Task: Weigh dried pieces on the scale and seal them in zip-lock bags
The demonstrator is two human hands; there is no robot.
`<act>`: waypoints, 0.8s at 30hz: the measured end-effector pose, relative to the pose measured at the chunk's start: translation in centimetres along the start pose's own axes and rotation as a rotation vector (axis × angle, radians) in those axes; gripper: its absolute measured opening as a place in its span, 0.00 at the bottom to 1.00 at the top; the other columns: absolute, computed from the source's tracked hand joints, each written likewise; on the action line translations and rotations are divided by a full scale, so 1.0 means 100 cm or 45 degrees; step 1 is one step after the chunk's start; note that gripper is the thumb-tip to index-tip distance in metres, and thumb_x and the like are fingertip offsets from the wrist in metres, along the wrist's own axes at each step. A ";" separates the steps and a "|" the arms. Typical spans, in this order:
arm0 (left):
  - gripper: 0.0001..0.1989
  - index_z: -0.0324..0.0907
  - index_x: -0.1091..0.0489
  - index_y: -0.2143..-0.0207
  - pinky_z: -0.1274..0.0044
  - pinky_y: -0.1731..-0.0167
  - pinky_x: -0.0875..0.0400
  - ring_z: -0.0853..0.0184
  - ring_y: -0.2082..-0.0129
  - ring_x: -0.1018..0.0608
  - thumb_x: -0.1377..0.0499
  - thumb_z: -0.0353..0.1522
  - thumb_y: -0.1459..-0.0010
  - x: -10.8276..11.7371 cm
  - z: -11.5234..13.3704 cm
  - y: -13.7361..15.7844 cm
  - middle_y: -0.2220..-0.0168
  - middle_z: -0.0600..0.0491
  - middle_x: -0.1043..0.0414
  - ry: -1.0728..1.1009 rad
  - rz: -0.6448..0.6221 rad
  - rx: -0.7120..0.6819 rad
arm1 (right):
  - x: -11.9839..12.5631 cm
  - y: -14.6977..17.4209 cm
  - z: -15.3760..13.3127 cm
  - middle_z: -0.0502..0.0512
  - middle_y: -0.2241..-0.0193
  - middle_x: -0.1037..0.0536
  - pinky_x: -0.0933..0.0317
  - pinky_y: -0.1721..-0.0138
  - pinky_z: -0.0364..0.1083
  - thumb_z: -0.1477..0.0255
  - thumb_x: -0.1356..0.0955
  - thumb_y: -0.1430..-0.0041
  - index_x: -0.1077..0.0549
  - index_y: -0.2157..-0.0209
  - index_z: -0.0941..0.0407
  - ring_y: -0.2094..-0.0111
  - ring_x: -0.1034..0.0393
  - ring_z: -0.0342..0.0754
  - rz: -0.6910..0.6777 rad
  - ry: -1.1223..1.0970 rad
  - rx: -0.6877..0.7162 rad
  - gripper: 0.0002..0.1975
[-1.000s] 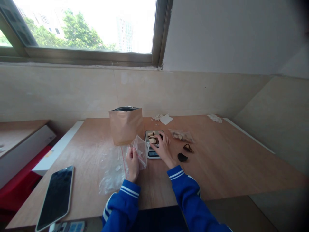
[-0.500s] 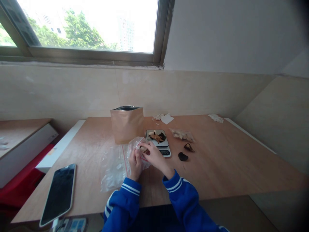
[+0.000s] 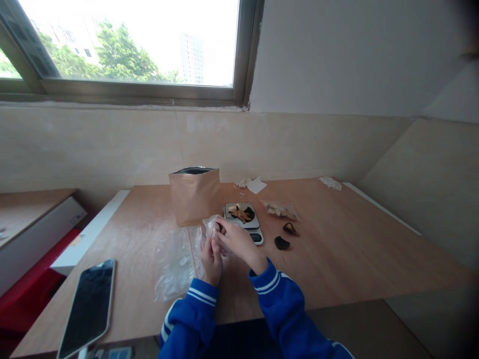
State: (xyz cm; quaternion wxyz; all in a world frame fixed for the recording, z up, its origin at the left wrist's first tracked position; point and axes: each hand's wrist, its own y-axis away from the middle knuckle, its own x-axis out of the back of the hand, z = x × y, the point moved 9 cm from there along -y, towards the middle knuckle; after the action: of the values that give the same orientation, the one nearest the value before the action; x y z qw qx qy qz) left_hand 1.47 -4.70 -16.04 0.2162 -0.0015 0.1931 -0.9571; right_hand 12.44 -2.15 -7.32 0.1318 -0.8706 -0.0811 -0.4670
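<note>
My left hand (image 3: 211, 260) is closed on a small clear zip bag (image 3: 208, 225) with a red seal line, held up just above the table. At the bag's mouth, the fingers of my right hand (image 3: 235, 240) are bent and pressed together. A small dark brown patch shows at their tips; whether they pinch a piece or the plastic is hidden. Behind my right hand stands a kitchen scale (image 3: 258, 222), with dried brown, black and pale pieces (image 3: 243, 213) on its plate. Flat on the table beside my left hand is a larger clear zip bag (image 3: 174, 264).
An open kraft pouch (image 3: 195, 197) stands behind the hands. Right of the scale lie a bag of pale pieces (image 3: 280, 210), a curled brown piece (image 3: 291, 229) and a black piece (image 3: 282, 243). A tablet (image 3: 89, 305) rests at the table's left edge. Crumpled tissue (image 3: 331, 183) lies far right.
My right fingers have shifted slightly at the bag's mouth, and the tan thing seen under them before is now hidden. The small bag looks more gathered. The whole view has shifted a little.
</note>
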 end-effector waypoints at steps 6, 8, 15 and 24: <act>0.23 0.42 0.37 0.76 0.77 0.78 0.41 0.70 0.79 0.36 0.51 0.51 0.40 0.016 0.001 -0.006 0.81 0.57 0.40 -0.091 0.256 0.083 | 0.052 -0.007 0.046 0.59 0.60 0.23 0.36 0.55 0.47 0.67 0.42 0.33 0.26 0.56 0.56 0.59 0.28 0.50 0.600 -0.274 0.025 0.16; 0.23 0.42 0.36 0.75 0.77 0.77 0.41 0.69 0.79 0.35 0.51 0.51 0.40 0.016 0.000 -0.008 0.80 0.57 0.39 -0.096 0.251 0.104 | 0.044 -0.014 0.073 0.64 0.53 0.26 0.41 0.47 0.53 0.68 0.38 0.37 0.27 0.53 0.58 0.49 0.33 0.55 0.635 -0.069 -0.023 0.15; 0.22 0.42 0.34 0.74 0.76 0.75 0.38 0.68 0.77 0.32 0.50 0.50 0.40 0.011 -0.005 -0.008 0.79 0.56 0.36 -0.048 0.184 0.103 | -0.010 -0.032 0.143 0.65 0.49 0.32 0.42 0.48 0.57 0.66 0.34 0.40 0.30 0.47 0.55 0.47 0.37 0.59 0.400 0.311 -0.120 0.20; 0.20 0.43 0.33 0.72 0.76 0.71 0.35 0.65 0.71 0.29 0.48 0.50 0.41 0.009 -0.012 -0.007 0.77 0.54 0.34 -0.011 0.164 0.157 | 0.002 -0.021 0.148 0.60 0.62 0.30 0.37 0.56 0.51 0.69 0.34 0.42 0.26 0.60 0.58 0.59 0.32 0.54 0.572 0.164 -0.095 0.11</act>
State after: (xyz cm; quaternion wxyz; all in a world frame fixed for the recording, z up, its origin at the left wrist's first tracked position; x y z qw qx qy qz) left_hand 0.22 -4.07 -17.01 0.2779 0.0201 0.1325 -0.9512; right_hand 23.75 4.35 -14.69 0.2051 -0.8395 0.1404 -0.4832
